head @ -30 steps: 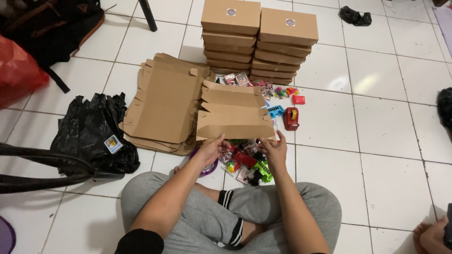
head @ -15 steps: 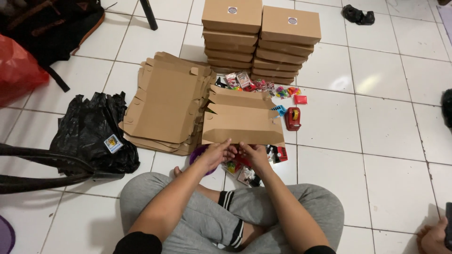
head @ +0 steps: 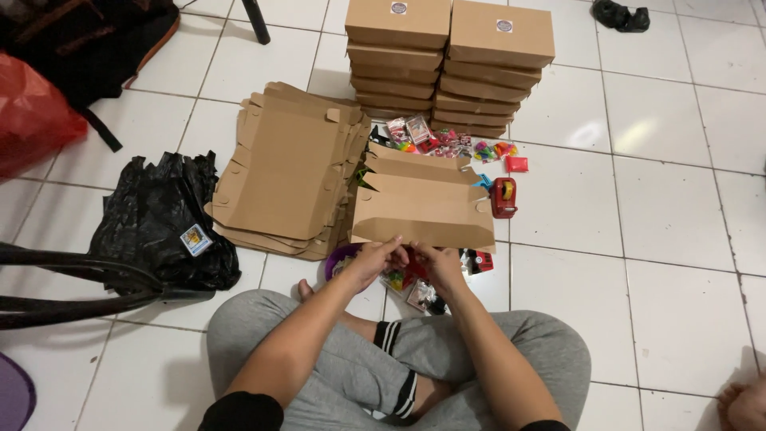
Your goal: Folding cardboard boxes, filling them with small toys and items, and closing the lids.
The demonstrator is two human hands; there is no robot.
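Head view: a person sits cross-legged on a white tiled floor (head: 670, 207), both forearms reaching forward over the lap.
Left hand (head: 373, 259): fingers curled and pinched at the near long edge of the brown cardboard box (head: 423, 209); whether it grips the flap or only presses on it cannot be told.
Right hand (head: 437, 265): fingers bent, meeting the left hand at the same near edge, over a heap of small colourful packets (head: 405, 281); what it clasps is hidden by the fingers.
Box position: directly ahead of the hands, touching them at its near edge, part-folded with flaps standing.
Long axis: runs left to right across the person, square to the forearms.
Nearer hand: both lie at the edge close to its middle; neither is clearly nearer.
Left of box: pile of flat box blanks (head: 287, 172), just beside it, touching.
Beyond box: two stacks of closed boxes (head: 447, 64), with loose sweets and trinkets (head: 447, 144) between.
Right of box: red tape dispenser (head: 503, 197), just beside its right end.
Far left: black plastic bag (head: 159, 227); red bag (head: 32, 120).
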